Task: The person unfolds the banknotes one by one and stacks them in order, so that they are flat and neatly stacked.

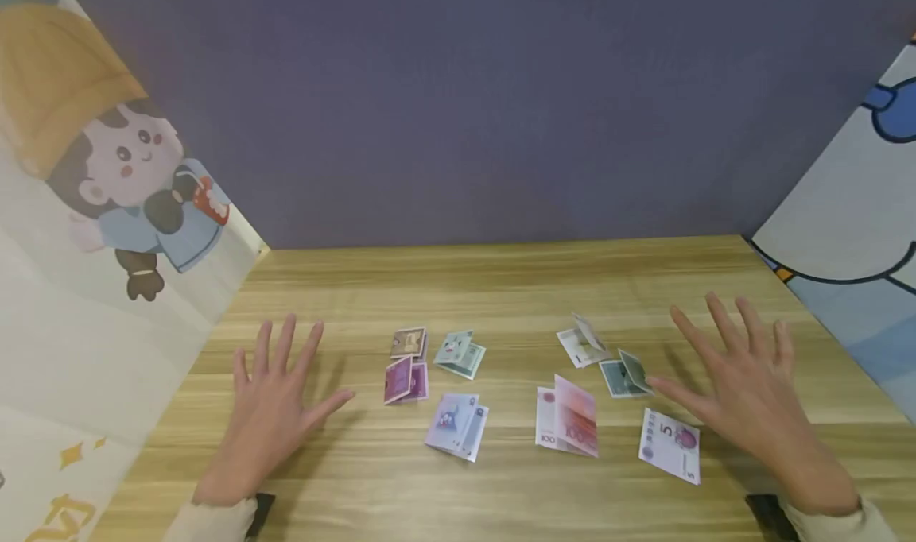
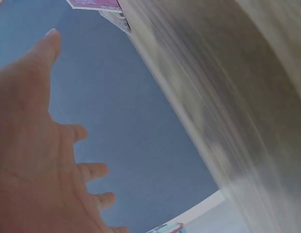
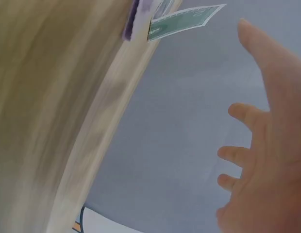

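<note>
Right of centre on the tabletop (image 1: pixel 501 288), your pink 100 note (image 1: pixel 576 419) runs crosswise, its right flap raised. The dark green note (image 1: pixel 615 378) lifts a flap near the thumb of your right hand (image 1: pixel 751 399). That and your left hand (image 1: pixel 270 411) stay-apart fashion hover, fingers spread frame-top, thumbs inward.

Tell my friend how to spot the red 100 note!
On the wooden table, find the near row of three notes. The red note is the middle one, folded. Its reddish-pink colour and printed 100 set it apart from the bluish note on its left and the pale purple 5 note on its right.
</note>
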`<state>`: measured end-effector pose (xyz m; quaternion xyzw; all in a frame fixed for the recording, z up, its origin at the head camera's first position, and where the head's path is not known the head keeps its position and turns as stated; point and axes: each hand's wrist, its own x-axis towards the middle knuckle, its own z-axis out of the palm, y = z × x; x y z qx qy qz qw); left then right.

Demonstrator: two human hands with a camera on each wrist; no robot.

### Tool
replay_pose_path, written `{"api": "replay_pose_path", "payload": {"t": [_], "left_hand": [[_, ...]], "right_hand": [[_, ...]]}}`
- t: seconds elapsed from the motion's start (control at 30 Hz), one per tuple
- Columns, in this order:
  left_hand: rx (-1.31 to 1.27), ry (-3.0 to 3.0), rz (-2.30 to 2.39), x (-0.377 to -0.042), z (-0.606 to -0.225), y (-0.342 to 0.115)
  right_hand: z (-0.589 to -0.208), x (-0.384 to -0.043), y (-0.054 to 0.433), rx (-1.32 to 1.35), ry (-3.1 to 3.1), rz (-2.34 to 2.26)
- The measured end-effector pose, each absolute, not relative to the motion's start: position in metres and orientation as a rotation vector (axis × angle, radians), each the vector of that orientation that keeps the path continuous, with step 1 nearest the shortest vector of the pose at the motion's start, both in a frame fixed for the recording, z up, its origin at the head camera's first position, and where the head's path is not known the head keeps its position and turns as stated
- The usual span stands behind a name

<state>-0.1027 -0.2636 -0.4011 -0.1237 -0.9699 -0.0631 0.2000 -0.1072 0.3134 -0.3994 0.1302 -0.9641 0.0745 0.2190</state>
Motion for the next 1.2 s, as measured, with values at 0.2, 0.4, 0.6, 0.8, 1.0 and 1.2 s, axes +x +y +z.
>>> {"api": "replay_pose_path", "payload": {"t": [0.2, 0.4, 0.6, 0.8, 1.0, 1.2], "left_hand": [[-0.510, -2.639, -0.295, -0.110, -0.396, -0.259], [-0.748, -2.500, -0.438, -0.111, -0.382, -0.229], [-0.963, -2.445, -0.586, -0.098, -0.373, -0.195], [-1.138, -2.472, -0.603, -0.094, -0.372, -0.158], [-1.232, -2.609, -0.586, -0.098, -0.373, -0.119], [-1.346, -2.622, -0.542, -0.105, -0.375, -0.083]], "right_hand": [[-0.389, -0.106, 0.294, 0.376, -2.521, 0.323], [-0.370, -0.093, 0.269, 0.422, -2.517, 0.380], [-0.367, -0.085, 0.241, 0.599, -2.759, 0.499], [-0.376, -0.089, 0.218, 0.666, -2.942, 0.537], [-0.385, -0.102, 0.199, 0.804, -3.059, 0.509], [-0.387, -0.107, 0.190, 0.824, -3.218, 0.678]]}}
